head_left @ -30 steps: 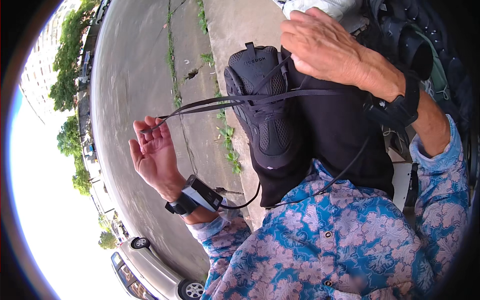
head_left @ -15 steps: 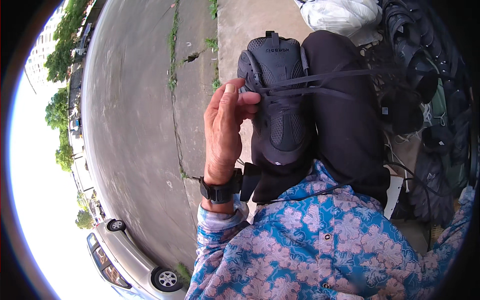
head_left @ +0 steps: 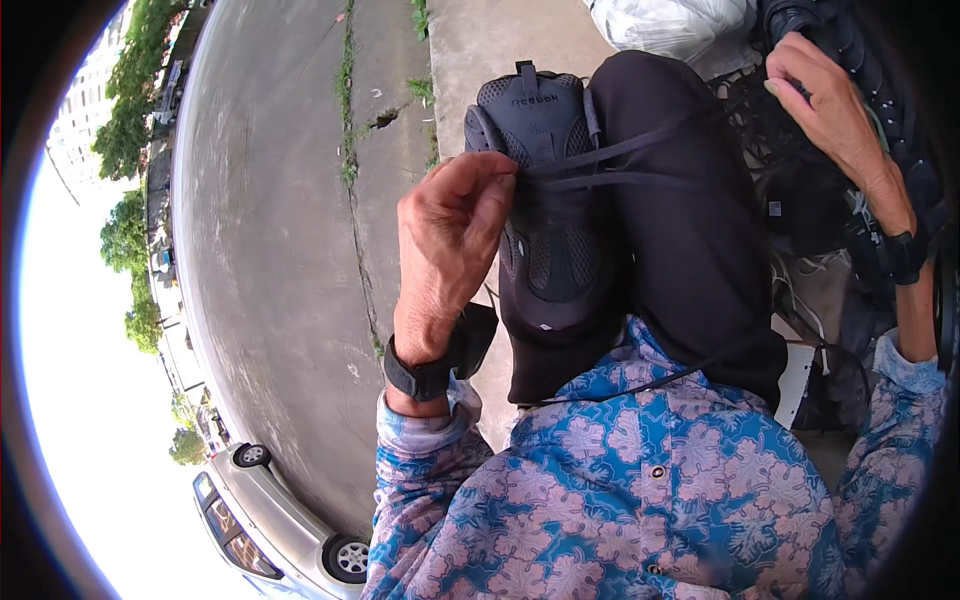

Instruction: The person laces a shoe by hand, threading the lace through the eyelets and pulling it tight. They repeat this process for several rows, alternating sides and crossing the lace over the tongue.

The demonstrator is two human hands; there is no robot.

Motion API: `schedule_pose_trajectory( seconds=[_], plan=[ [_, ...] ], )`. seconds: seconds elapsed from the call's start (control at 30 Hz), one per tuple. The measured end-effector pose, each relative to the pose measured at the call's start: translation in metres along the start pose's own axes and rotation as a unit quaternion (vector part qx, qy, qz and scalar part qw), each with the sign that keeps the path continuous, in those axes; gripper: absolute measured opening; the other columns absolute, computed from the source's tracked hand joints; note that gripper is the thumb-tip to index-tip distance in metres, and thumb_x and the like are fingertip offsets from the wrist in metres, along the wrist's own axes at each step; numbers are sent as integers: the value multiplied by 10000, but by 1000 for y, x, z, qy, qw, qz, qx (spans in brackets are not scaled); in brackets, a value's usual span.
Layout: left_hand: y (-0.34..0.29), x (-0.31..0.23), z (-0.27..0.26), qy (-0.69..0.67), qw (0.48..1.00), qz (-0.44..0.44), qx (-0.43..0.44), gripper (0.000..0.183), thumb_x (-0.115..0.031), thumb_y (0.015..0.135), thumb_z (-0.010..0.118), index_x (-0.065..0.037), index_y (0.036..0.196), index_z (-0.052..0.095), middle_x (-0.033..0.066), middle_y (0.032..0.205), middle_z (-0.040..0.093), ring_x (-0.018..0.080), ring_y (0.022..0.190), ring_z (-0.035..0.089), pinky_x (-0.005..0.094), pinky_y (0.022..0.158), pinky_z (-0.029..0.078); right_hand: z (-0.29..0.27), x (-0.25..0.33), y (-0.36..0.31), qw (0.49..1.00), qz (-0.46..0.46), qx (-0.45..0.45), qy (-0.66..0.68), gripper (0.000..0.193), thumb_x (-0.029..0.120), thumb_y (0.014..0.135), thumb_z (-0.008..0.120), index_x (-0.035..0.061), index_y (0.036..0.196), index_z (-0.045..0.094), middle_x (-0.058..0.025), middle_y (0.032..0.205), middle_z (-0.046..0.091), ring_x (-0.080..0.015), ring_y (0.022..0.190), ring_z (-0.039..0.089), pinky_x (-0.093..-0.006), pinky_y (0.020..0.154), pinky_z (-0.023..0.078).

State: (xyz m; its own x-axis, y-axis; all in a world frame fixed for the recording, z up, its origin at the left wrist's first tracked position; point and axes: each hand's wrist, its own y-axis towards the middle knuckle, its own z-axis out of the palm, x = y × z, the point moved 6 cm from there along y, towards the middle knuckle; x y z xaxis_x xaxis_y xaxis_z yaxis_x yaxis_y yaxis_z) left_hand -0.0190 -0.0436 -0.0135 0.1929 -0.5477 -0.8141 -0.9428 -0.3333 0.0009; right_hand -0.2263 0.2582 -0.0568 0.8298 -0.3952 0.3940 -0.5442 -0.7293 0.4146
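A dark grey sneaker (head_left: 555,255) rests on my left thigh, toe toward me, its tongue and heel loop at the far end. My left hand (head_left: 445,225) is at the shoe's left edge, thumb and forefinger pinched on a dark shoelace at the lacing. Two lengths of shoelace (head_left: 645,145) run rightward from the shoe across my black-trousered right leg. At the upper right, above a heap of dark shoes, my right hand (head_left: 822,100) is raised with its fingers curled together. Whatever it grips is too thin and dark to make out against the heap.
Dark shoes and tangled laces (head_left: 800,200) crowd my right side. Beyond my right knee lies a white plastic bag (head_left: 675,30). Cracked grey pavement (head_left: 270,250) stretches away on the left, where a silver car (head_left: 265,510) stands.
My right hand has come into view at the upper right. The left hand has closed into a pinch at the lacing, and one lace now slants farther upward to the right.
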Motion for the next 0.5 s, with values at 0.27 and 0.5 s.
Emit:
schedule_pose_trajectory(
  seconds=[0.27,0.5],
  plan=[
    [3,-11,-1,99,984,120,83,121,7,865,634,-9,985,645,27,824,582,103,727,559,241,712,462,37,144,54,987,-127,-41,92,96,70,815,658,28,794,574,-84,827,556,-276,793,597,-385,751,489],
    [-2,-16,4,47,985,99,132,152,31,748,580,-20,890,600,91,795,551,215,703,566,322,629,466,57,158,51,987,-143,-14,71,104,95,785,682,77,803,581,-41,852,538,-226,905,565,-389,857,430]
  ],
)
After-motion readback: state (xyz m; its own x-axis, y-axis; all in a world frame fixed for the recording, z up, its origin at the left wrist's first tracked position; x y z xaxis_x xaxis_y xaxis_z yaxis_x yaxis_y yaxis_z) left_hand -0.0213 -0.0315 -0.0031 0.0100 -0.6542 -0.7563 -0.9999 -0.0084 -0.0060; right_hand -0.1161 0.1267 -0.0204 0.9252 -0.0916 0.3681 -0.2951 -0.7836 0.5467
